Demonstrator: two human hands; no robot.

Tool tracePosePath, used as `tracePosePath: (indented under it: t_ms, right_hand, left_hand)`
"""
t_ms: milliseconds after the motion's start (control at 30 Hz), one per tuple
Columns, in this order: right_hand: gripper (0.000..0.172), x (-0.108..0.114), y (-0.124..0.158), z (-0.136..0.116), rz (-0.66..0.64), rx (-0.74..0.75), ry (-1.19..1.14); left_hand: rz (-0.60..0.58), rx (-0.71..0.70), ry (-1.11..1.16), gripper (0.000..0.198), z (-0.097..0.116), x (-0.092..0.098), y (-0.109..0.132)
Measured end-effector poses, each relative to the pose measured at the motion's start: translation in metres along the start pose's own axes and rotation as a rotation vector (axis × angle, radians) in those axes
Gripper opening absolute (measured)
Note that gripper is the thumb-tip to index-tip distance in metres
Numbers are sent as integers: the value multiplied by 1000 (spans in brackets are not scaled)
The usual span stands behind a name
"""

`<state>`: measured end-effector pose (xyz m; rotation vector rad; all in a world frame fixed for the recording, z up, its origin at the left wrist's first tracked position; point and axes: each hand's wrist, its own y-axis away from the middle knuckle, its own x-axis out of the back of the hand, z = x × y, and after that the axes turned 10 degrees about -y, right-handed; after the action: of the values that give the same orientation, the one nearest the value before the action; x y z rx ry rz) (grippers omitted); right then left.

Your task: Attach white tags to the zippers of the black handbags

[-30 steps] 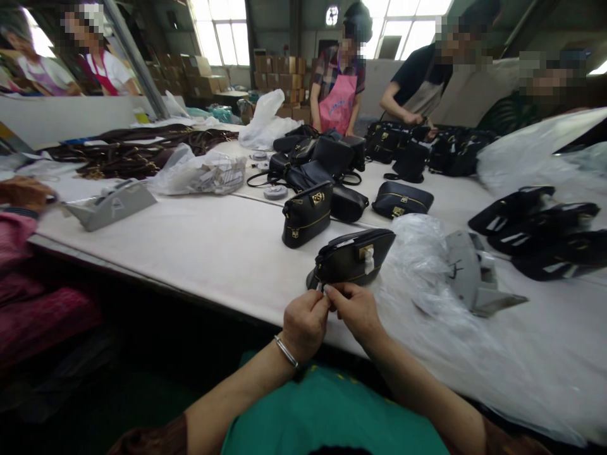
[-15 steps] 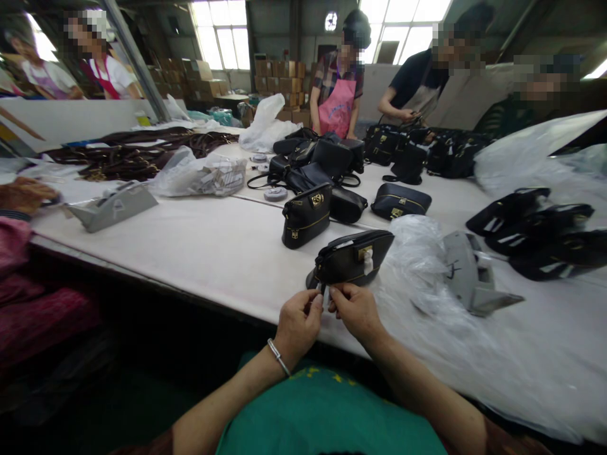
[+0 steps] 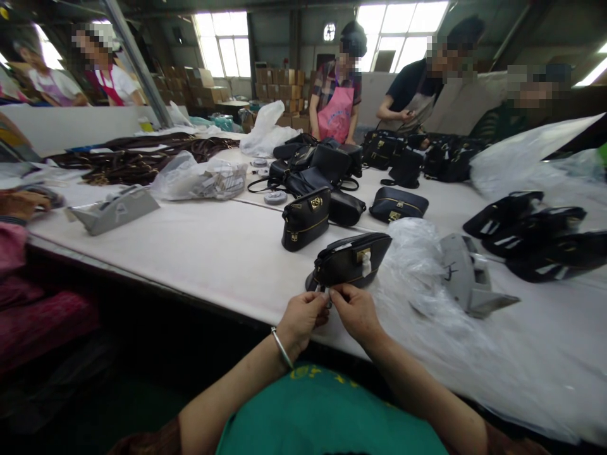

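Observation:
A small black handbag with a gold zip line stands at the table's front edge, white wrapping over its metal clasp. Just below its lower left corner my left hand is closed in a pinch, a metal bangle on its wrist. Opposite it, my right hand pinches with thumb and forefinger, its fingertips almost touching the left ones. Between the fingertips is a small whitish piece by the bag's zip end, too small to make out fully. Another black handbag stands upright just behind.
Crumpled clear plastic and a grey tape dispenser lie to the right, with several black bags beyond. A second dispenser sits at left. Piled bags and brown straps cover the back. Co-workers stand around the table.
My left hand has turned a little and moved slightly right, its fingertips now closer to the right hand's. The black handbag stays in place; the view has tilted slightly.

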<state>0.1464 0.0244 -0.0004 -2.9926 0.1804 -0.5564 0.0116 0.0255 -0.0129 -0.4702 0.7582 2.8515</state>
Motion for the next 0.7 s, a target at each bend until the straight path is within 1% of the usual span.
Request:
tracePosePath:
  t_ms: [100,167,300,467,533,600,667,700]
  right_hand:
    - [28,0,0,0,-5,-3,9]
    - [28,1,0,0,-5,-15,-2]
    - [27,5,-1,0,3,-39,-59]
    - [27,19,10,2,22,-25,-84]
    - [28,32,18,2,40,-17,-77]
    - [28,52,26,3,83,5,-53]
    - [27,82,30,4,170,45,12]
    - [27,101,30,5,236,67,61]
  left_hand:
    - [-53,61,59,36,2,1,0]
    - [-67,98,84,34,3,2,0]
    - [-106,121,115,29,3,2,0]
    - [-83,114,148,23,1,1,-1]
    - [-64,107,168,21,0,1,-2]
    - [-50,111,196,17,1,0,-1]
    - [-35,124,220,12,2,-1,-1]
    - [-25,132,227,10,2,-1,-1]
